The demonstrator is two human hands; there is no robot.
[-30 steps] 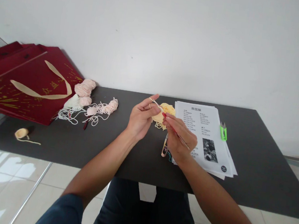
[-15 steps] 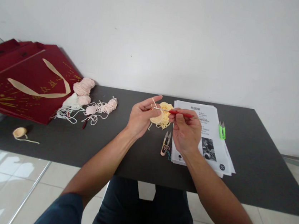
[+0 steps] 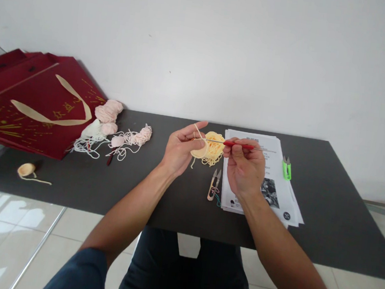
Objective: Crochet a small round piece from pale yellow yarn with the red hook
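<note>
My left hand (image 3: 179, 150) pinches a small round cream crochet piece (image 3: 199, 152), with a strand of yellow yarn running over its raised index finger. My right hand (image 3: 243, 169) is closed on a red-handled crochet hook (image 3: 239, 145), held level with its thin metal tip reaching left to the crochet piece. Behind the piece lies a loose heap of yellow yarn (image 3: 213, 149) on the dark table (image 3: 328, 201). Both hands hover just above the table top.
Small thread snips (image 3: 213, 184) lie below my hands. A stack of printed sheets (image 3: 266, 171) lies at the right with green snips (image 3: 286, 168) beside it. Pink and white yarn bundles (image 3: 110, 130) and red gift bags (image 3: 33, 103) sit at the left, a small crochet cup (image 3: 26, 170) near the front-left edge.
My right hand turned the hook from pointing down-right to level and drew it right, uncovering the snips. The left hand stayed in place with the crochet piece.
</note>
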